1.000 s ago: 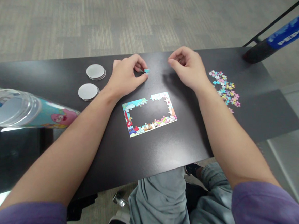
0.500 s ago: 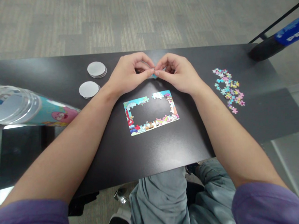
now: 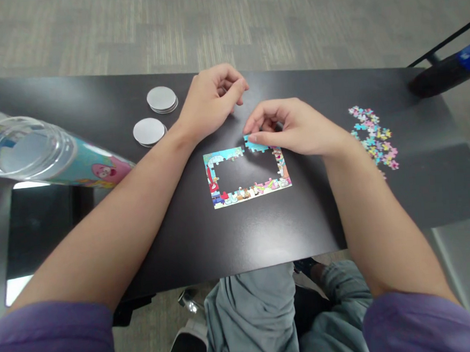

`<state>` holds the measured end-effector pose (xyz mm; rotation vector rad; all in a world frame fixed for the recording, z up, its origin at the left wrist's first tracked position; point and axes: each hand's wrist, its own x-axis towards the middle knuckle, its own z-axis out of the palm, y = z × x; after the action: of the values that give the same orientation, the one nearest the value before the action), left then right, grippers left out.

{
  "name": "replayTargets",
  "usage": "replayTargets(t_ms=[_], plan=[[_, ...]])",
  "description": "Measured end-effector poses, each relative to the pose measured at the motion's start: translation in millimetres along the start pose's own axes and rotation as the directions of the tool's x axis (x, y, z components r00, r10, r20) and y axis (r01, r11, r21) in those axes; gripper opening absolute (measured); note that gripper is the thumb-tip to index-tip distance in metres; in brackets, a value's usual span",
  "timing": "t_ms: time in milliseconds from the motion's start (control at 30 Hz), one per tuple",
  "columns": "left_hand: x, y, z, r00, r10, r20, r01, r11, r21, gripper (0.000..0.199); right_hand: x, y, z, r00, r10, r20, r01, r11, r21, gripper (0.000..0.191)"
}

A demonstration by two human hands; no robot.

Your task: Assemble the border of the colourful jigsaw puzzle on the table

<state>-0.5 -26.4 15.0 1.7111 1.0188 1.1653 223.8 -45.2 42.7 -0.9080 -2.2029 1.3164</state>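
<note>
On the dark table lies a jigsaw border [image 3: 240, 195], a rectangle of joined cartoon pieces around bare tabletop. Its top right stretch is covered by what my right hand [image 3: 291, 126] holds: a small strip of joined light-blue puzzle pieces [image 3: 256, 144], pinched between thumb and fingers. Whether the strip touches the border I cannot tell. My left hand [image 3: 219, 96] hovers beyond the border's upper edge, its fingers curled in and the thumb close to the index finger. Nothing shows in its grip.
Loose puzzle pieces [image 3: 377, 139] lie in a heap at the right, partly behind my right forearm. Two stacks of white discs, a far stack [image 3: 162, 98] and a near stack [image 3: 149, 131], stand on the left. A clear cartoon-printed tube [image 3: 76, 160] and a black tablet [image 3: 37, 227] are at the far left.
My hands, which were together on a small light-blue bit, have parted. The right has come nearer to the border with the joined pieces; the left has drawn away. The view has shifted slightly.
</note>
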Motion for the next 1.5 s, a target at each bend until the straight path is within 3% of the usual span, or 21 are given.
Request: replayTargets(t_ms=[133,567,733,833,1000,1233,1500], plan=[[0.4,-0.4,-0.5,1.0,0.017,0.017,-0.017,1.0,0.013,0.014,-2.3,-0.4,5.5,0.996,0.029,0.08,-0.023,0.998,-0.065,0.005],[-1.2,-1.4,1.9,0.999,0.031,0.015,-0.032,0.997,0.069,0.012,-5.5,-12.4,15.1,1.0,-0.007,-0.026,0.0,0.959,-0.282,0.012],[-0.6,-2.4,2.1,0.998,0.051,0.021,-0.053,0.996,0.078,0.012,-5.1,-14.7,16.5,0.999,-0.008,-0.037,-0.003,0.954,-0.301,0.014],[3.2,-11.5,6.1,0.994,0.106,-0.031,-0.104,0.992,0.066,0.011,-4.0,-18.6,16.4,1.0,0.015,-0.019,-0.02,0.953,-0.301,0.01],[9.8,-26.9,11.0,0.978,0.193,-0.083,-0.191,0.981,0.036,0.01,-5.9,-25.2,9.4,0.997,0.071,-0.012,-0.072,0.956,-0.286,0.006],[12.3,-30.5,10.5,0.974,0.204,-0.094,-0.2,0.978,0.056,0.01,-7.8,-15.2,-9.8,0.994,0.009,0.108,0.034,0.922,-0.385,0.029],[12.9,-32.5,12.2,0.971,0.208,-0.117,-0.2,0.977,0.075,0.01,-7.0,-5.9,-14.5,0.993,0.027,0.112,0.019,0.923,-0.385,0.016]])
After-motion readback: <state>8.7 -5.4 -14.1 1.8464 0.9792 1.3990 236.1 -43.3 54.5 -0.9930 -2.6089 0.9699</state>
